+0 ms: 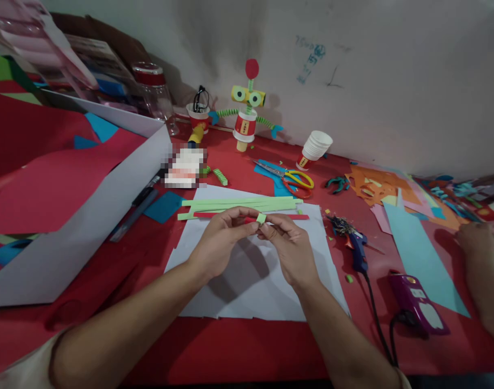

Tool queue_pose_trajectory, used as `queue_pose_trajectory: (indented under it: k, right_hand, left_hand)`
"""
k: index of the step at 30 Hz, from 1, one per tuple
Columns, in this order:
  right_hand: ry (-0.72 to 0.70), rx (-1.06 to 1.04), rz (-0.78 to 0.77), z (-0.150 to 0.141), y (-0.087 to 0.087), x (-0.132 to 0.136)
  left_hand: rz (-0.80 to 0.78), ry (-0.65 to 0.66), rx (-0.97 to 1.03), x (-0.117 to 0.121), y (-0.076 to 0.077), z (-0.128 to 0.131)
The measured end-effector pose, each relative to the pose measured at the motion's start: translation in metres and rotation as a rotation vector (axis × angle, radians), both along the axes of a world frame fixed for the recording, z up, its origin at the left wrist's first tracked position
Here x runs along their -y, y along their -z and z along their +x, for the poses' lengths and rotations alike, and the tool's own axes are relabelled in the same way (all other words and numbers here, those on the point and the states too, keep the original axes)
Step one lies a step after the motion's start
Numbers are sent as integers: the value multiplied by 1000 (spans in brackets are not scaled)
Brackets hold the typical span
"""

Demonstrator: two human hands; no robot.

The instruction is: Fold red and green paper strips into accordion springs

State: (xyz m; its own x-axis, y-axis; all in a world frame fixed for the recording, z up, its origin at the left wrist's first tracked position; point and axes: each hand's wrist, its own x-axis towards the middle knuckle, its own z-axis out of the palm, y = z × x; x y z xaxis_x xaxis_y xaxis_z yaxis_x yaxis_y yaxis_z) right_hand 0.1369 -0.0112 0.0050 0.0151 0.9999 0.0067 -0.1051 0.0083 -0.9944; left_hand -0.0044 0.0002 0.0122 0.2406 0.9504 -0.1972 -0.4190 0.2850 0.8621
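My left hand [225, 235] and my right hand [289, 243] meet over a white sheet [247, 292]. Between their fingertips is a small folded green paper strip [261, 218], pinched from both sides. Just behind the hands lie several light green paper strips [239, 204] and a red paper strip [206, 215], partly hidden by my fingers. Farther back, against the wall, stands a paper-cup robot figure [245, 125] with folded green arms. A finished folded green piece [220, 176] rests on the red table left of centre.
Scissors [289, 175], a cup stack [315, 147] and pliers [338, 185] lie behind. To the right are a corded glue gun [358, 251], a purple power unit [419, 303] and another person's arm [480, 270]. A white box [88, 216] of coloured paper stands left.
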Motion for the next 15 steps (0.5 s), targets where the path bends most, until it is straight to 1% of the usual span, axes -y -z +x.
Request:
queue_pose_trajectory:
  k: [3, 9, 13, 15]
  right_hand:
    - [-5, 8, -24, 0, 0, 0]
    - [41, -1, -4, -3, 2, 1]
    - [13, -12, -67, -2, 0, 0]
    - [28, -15, -86, -1, 0, -1]
  left_hand:
    - [44, 5, -4, 0, 0, 1]
    - [58, -73, -81, 3, 5, 5]
    - [44, -76, -46, 3, 2, 6]
    - [38, -55, -8, 3, 0, 5]
